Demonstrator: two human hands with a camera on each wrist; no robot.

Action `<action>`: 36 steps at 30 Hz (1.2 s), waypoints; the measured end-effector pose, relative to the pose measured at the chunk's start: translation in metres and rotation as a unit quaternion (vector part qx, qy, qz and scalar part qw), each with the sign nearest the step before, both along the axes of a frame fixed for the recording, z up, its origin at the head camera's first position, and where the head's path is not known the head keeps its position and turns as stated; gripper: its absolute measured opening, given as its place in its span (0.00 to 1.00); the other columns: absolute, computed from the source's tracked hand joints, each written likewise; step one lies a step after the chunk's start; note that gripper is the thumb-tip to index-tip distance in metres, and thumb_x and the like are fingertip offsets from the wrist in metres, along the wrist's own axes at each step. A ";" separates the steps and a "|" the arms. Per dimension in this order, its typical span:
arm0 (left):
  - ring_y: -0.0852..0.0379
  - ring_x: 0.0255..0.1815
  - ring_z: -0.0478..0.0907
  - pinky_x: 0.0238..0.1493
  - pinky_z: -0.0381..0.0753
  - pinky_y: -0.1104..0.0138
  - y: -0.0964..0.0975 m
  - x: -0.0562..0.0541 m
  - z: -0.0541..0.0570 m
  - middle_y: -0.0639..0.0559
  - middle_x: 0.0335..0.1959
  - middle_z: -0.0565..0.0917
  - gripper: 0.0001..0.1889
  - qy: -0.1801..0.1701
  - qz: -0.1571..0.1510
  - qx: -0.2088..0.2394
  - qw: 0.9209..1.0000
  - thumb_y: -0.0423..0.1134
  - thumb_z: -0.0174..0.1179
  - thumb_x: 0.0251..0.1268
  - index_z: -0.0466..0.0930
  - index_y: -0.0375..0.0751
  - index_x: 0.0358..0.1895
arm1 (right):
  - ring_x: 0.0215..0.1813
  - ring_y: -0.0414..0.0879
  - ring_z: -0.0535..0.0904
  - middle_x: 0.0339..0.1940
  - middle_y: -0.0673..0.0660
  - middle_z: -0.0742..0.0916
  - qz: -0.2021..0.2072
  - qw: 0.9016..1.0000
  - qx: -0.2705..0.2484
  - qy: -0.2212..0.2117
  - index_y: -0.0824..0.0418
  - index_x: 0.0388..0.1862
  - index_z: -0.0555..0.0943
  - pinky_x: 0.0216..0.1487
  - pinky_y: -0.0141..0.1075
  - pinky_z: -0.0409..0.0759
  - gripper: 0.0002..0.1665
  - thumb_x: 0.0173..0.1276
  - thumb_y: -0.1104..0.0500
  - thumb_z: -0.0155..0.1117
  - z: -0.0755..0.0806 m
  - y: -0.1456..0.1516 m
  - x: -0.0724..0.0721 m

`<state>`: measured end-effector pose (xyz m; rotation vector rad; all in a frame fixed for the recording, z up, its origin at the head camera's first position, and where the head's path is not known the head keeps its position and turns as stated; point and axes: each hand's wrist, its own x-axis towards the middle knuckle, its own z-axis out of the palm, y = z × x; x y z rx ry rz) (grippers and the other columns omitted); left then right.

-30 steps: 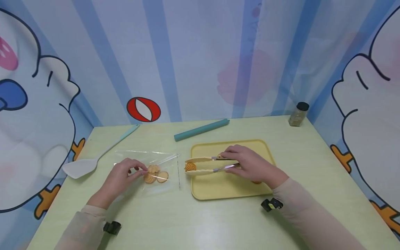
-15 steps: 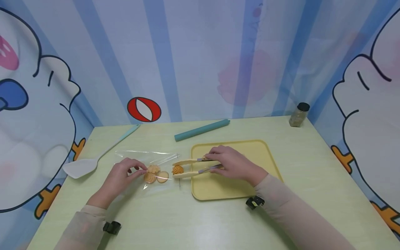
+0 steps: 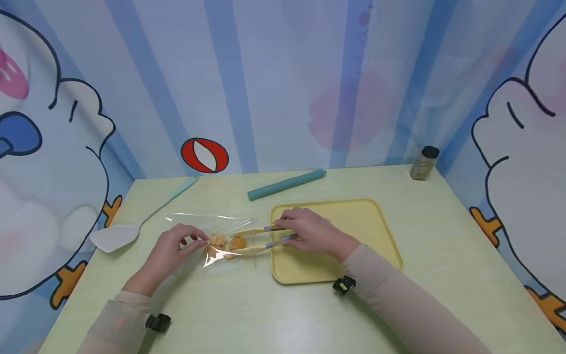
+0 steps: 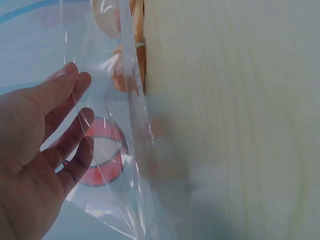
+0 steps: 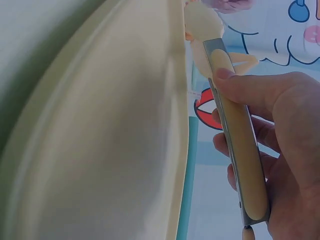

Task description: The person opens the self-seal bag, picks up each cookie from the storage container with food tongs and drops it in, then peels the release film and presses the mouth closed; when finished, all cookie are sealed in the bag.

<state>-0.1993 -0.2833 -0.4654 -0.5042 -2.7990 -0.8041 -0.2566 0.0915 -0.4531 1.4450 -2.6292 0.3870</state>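
My left hand (image 3: 179, 246) pinches the near-left part of a clear plastic bag (image 3: 245, 223) between thumb and forefinger. Its other fingers hang loosely curved in the left wrist view. Inside the bag lie pale cookies (image 3: 217, 240), partly covered by glare. My right hand (image 3: 314, 231) grips metal tongs with cream-coloured tips (image 3: 254, 250), reaching leftward from over the tray. Between the tips sits a browner swirled cookie (image 3: 238, 243), within the bag's right part, close beside the others. The right wrist view shows the thumb pressed on the tongs' handle (image 5: 242, 150).
A yellow tray (image 3: 340, 268) lies under the right hand. Behind it is a teal rod-shaped roll (image 3: 287, 184). A white spatula (image 3: 117, 237) with a mint handle lies at left. A black-lidded jar (image 3: 424, 164) stands at the back right, near the curtain.
My right hand has moved left with the tongs, carrying the swirled cookie from the tray's left edge into the bag among the pale ones. The left hand has stayed in place.
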 end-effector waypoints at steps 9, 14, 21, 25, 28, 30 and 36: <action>0.56 0.42 0.79 0.42 0.81 0.62 0.002 -0.001 -0.001 0.56 0.40 0.88 0.05 -0.006 0.000 0.006 1.000 0.35 0.71 0.66 0.90 0.50 0.42 | 0.53 0.47 0.81 0.55 0.52 0.85 0.013 1.000 -0.004 0.010 0.56 0.65 0.82 0.58 0.43 0.80 0.28 0.69 0.50 0.74 -0.005 -0.013 0.001; 0.56 0.43 0.79 0.42 0.80 0.65 0.004 -0.001 0.000 0.56 0.40 0.88 0.05 -0.019 0.007 0.005 1.000 0.37 0.71 0.66 0.90 0.50 0.43 | 0.53 0.47 0.80 0.55 0.52 0.85 0.014 1.000 -0.009 0.001 0.57 0.66 0.81 0.58 0.43 0.79 0.28 0.69 0.50 0.74 -0.006 -0.017 0.003; 0.55 0.43 0.79 0.43 0.80 0.62 0.004 -0.001 -0.002 0.55 0.41 0.88 0.05 -0.023 0.012 0.004 1.000 0.37 0.70 0.67 0.90 0.50 0.43 | 0.55 0.48 0.80 0.57 0.53 0.85 0.012 1.000 -0.009 -0.009 0.57 0.67 0.81 0.60 0.43 0.79 0.29 0.70 0.50 0.73 -0.008 -0.019 0.005; 0.55 0.44 0.79 0.43 0.80 0.62 0.003 -0.001 -0.004 0.55 0.41 0.88 0.05 -0.018 0.008 0.005 1.000 0.37 0.71 0.66 0.90 0.50 0.42 | 0.55 0.48 0.80 0.57 0.54 0.85 0.014 1.000 -0.009 -0.003 0.57 0.67 0.81 0.59 0.44 0.79 0.29 0.70 0.50 0.73 -0.009 -0.018 0.006; 0.54 0.44 0.80 0.42 0.81 0.61 0.003 -0.002 -0.004 0.55 0.41 0.88 0.05 -0.012 0.005 0.005 1.000 0.36 0.71 0.66 0.90 0.50 0.42 | 0.55 0.49 0.80 0.57 0.54 0.85 0.013 1.000 -0.009 -0.002 0.57 0.67 0.81 0.59 0.44 0.79 0.30 0.69 0.50 0.73 -0.009 -0.018 0.006; 0.53 0.43 0.80 0.42 0.81 0.61 0.003 -0.002 -0.004 0.55 0.41 0.88 0.05 -0.010 0.004 0.005 1.000 0.36 0.71 0.65 0.90 0.49 0.42 | 0.55 0.49 0.80 0.58 0.54 0.85 0.010 1.000 -0.007 -0.004 0.57 0.67 0.80 0.60 0.43 0.79 0.30 0.70 0.49 0.73 -0.008 -0.017 0.006; 0.53 0.44 0.80 0.42 0.81 0.61 0.004 -0.001 -0.003 0.54 0.41 0.88 0.06 -0.013 0.006 0.003 1.000 0.35 0.72 0.65 0.90 0.49 0.43 | 0.54 0.49 0.80 0.57 0.54 0.85 0.004 1.000 -0.013 -0.003 0.57 0.67 0.80 0.59 0.43 0.79 0.30 0.69 0.49 0.74 -0.004 -0.011 0.009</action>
